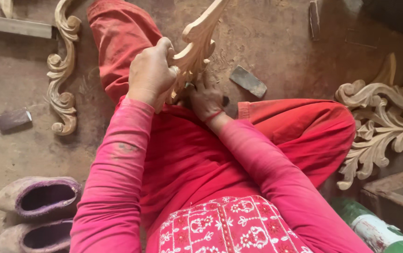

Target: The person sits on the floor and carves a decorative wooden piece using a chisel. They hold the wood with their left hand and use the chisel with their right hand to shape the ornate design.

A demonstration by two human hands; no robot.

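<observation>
I sit on a dusty floor in red trousers and a pink top. My left hand [151, 72] grips the lower part of a pale carved wooden scroll piece [200, 40], which stands tilted up and away from my lap. My right hand [206, 99] is curled tight against the underside of the same piece, pressing something small and dark to the wood; what it holds is mostly hidden.
A carved scroll strip [62, 70] lies at the left, a leafy carved panel [379, 124] at the right. Dark flat blocks [248, 81] [12, 119] rest on the floor. Purple slippers [40, 197] sit bottom left; a green can [375, 229] and wooden box [398, 192] sit bottom right.
</observation>
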